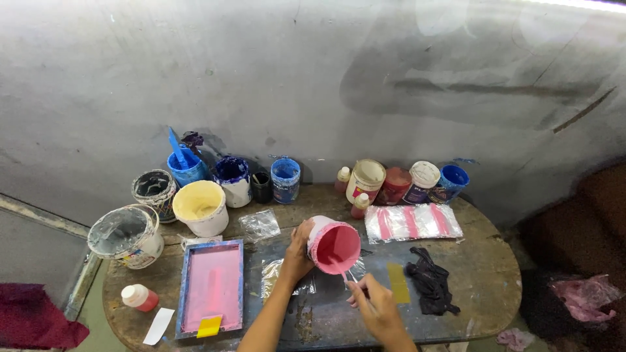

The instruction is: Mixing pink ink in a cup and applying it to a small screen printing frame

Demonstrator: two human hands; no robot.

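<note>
My left hand [297,255] grips the side of a small tub of pink paint [333,245], tilted toward me above the worn wooden table [486,251]. My right hand [375,306] holds a thin stick [343,274] whose tip dips into the pink paint at the tub's lower rim. A sheet of clear plastic [282,277] lies under the tub. To the left lies a blue-framed tray [212,287] filled with pink, a yellow scraper [209,326] at its near end.
Several paint buckets and jars line the back by the grey wall: a cream bucket [199,206], a grey-white bucket [126,235], blue tubs [285,179], red jars [393,186]. A pink-striped plastic pack [412,222], a black rag [431,279] and a red-white bottle [139,297] lie around.
</note>
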